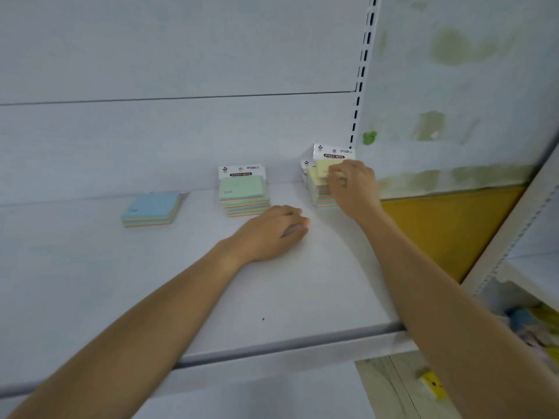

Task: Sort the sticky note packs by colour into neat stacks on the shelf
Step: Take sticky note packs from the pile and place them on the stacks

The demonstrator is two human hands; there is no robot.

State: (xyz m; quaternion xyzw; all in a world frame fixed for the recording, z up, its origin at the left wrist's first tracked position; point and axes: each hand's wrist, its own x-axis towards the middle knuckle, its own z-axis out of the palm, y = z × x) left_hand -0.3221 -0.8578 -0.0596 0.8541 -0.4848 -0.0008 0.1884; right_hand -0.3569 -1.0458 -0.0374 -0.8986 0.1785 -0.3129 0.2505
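Three stacks line the back of the shelf [151, 282]: the blue stack [151, 208] lies at 9 o'clock of the green stack [243, 192], and the yellow stack [322, 198] at 3 o'clock of it. The right hand [354, 189] is on the yellow stack, fingers curled round the top yellow pack [323, 167], whose header card points to 12 o'clock. The left hand [272, 231] rests on the shelf, loosely curled and empty, at 5 o'clock of the green stack. For squaring the yellow stack, the right hand looks the nearer.
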